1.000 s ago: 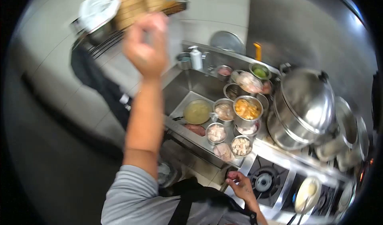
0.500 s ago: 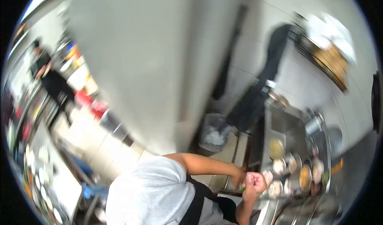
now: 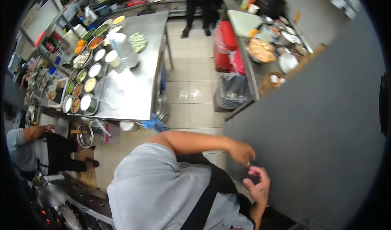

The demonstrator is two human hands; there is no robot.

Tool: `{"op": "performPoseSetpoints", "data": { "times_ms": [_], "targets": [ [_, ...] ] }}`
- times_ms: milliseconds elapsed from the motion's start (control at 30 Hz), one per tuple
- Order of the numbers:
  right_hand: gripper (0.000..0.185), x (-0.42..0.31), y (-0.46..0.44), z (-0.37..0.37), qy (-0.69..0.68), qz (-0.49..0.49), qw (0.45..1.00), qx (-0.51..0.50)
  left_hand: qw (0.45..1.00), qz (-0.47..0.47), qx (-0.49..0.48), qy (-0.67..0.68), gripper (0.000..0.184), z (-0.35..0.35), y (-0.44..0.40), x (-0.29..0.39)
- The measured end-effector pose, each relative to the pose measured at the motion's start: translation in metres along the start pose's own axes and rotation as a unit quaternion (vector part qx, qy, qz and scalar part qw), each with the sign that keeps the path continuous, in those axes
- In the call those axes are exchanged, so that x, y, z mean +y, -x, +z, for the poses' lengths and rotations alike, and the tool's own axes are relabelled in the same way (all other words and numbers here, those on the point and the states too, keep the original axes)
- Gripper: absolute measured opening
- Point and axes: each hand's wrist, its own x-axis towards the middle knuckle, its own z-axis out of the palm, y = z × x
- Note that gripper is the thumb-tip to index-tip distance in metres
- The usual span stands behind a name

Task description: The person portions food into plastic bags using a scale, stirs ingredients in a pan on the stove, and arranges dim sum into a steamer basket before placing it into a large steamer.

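Note:
My left hand [image 3: 242, 152] reaches across in front of my body, its fingers bent down and pressed together. A tiny pale and dark bit shows at its fingertips, too small to name. Just below it is my right hand [image 3: 258, 185], palm turned up, with the fingers curled and the thumb apart from them. Nothing shows in that palm. The two hands are close, with a small gap between them. Behind them stands a large grey panel [image 3: 317, 136]. My apron [image 3: 203, 205] is black over a grey shirt.
A steel table [image 3: 142, 91] at the left holds several food containers. A grey bin [image 3: 232, 89] and a red bin [image 3: 223, 50] stand by the right counter [image 3: 249, 73]. One person [image 3: 197, 6] stands at the far end; another person [image 3: 30, 148] is at the lower left.
The view has swung from the sink and stove past the grey panel to the steel table and aisle. My left hand came down from its raised position to beside my right hand.

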Motion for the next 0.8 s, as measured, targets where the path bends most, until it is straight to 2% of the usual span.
{"op": "performPoseSetpoints", "data": {
  "times_ms": [33, 100, 133, 233, 300, 400, 500, 600, 633, 733, 800],
  "targets": [
    [0.045, -0.005, -0.037, 0.012, 0.018, -0.001, 0.999, -0.028, 0.996, -0.032, 0.067, 0.039, 0.050, -0.035, 0.033, -0.020],
    [0.042, -0.009, -0.101, 0.040, 0.016, 0.052, 0.997, -0.050, 0.966, -0.022, 0.254, 0.033, 0.045, -0.087, 0.100, -0.065],
    [0.040, -0.014, -0.133, 0.057, 0.016, 0.063, 0.996, -0.061, 0.939, -0.075, 0.334, 0.030, 0.039, -0.110, 0.138, -0.072],
    [0.040, -0.029, -0.213, 0.097, 0.018, 0.043, 0.989, -0.143, 0.839, -0.242, 0.488, -0.004, 0.036, -0.155, 0.231, -0.087],
    [0.040, -0.037, -0.262, 0.123, 0.012, 0.006, 0.984, -0.175, 0.793, -0.296, 0.533, -0.011, 0.035, -0.172, 0.275, -0.098],
    [0.040, -0.040, -0.319, 0.156, 0.002, -0.031, 0.978, -0.206, 0.761, -0.302, 0.571, 0.057, 0.035, -0.185, 0.315, -0.123],
    [0.040, -0.033, -0.368, 0.190, -0.033, -0.048, 0.972, -0.228, 0.714, -0.348, 0.607, 0.002, 0.035, -0.202, 0.328, -0.126],
    [0.040, -0.007, -0.415, 0.229, -0.069, -0.060, 0.964, -0.249, 0.693, -0.340, 0.620, -0.142, 0.036, -0.229, 0.328, -0.152],
    [0.040, -0.002, -0.432, 0.238, -0.065, -0.006, 0.958, -0.281, 0.684, -0.354, 0.629, -0.110, 0.037, -0.241, 0.323, -0.160],
    [0.042, 0.034, -0.488, 0.282, -0.121, 0.033, 0.938, -0.323, 0.660, -0.351, 0.606, -0.270, 0.037, -0.288, 0.321, -0.208],
    [0.039, 0.050, -0.534, 0.304, -0.158, 0.070, 0.920, -0.353, 0.643, -0.361, 0.602, -0.306, 0.040, -0.329, 0.319, -0.240]
  ]
}}
